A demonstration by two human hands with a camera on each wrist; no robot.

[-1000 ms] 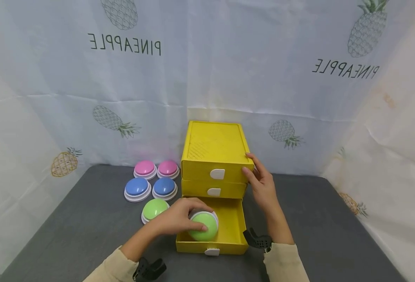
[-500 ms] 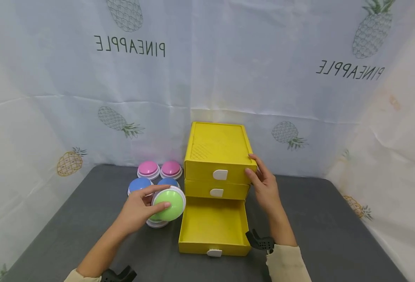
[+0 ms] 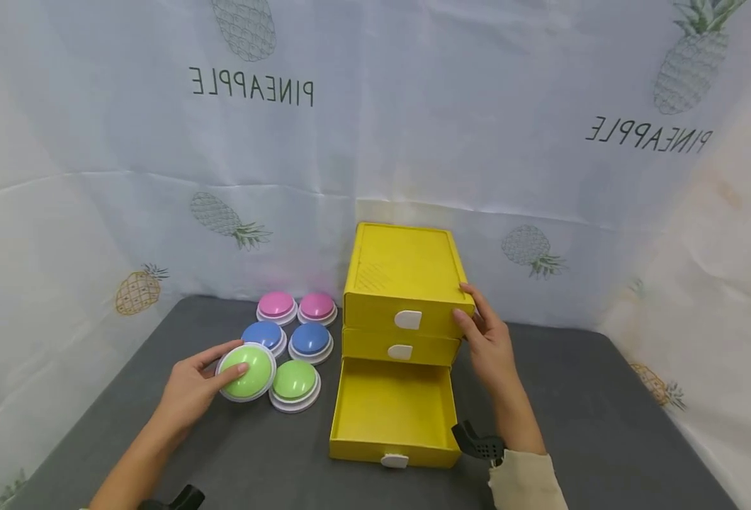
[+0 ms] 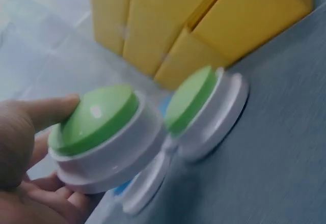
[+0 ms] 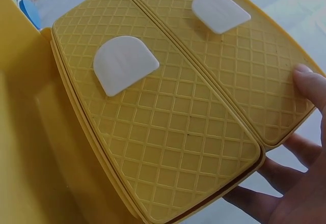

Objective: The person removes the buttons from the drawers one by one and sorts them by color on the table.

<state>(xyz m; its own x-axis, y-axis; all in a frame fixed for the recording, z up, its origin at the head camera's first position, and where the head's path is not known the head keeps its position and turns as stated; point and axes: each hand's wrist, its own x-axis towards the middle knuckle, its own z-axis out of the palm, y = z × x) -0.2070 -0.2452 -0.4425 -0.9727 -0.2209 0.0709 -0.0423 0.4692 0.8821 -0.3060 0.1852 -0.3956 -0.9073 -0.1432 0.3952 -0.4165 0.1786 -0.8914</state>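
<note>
My left hand (image 3: 187, 389) pinches a green domed push button (image 3: 250, 374) with a white base, thumb on the dome and fingers at the rim. It is tilted toward me, left of a second green push button (image 3: 295, 381) on the table, overlapping a blue push button (image 3: 263, 334) in the head view. At the yellow drawer cabinet (image 3: 407, 258), my right hand (image 3: 490, 350) grips the upper right corner, with its thumb on the top drawer front and the fingers along the side. The bottom drawer (image 3: 393, 404) is pulled out, with nothing inside it.
Another blue push button (image 3: 309, 340) and two pink push buttons (image 3: 276, 304) stand left of the cabinet. White tabs (image 5: 126, 63) mark the drawer fronts. A pineapple-print cloth (image 3: 426, 142) hangs behind the dark grey table (image 3: 560, 418).
My left hand has lifted the green push button out of the bottom drawer and carried it left, past the other green one. My right hand keeps its grip on the cabinet.
</note>
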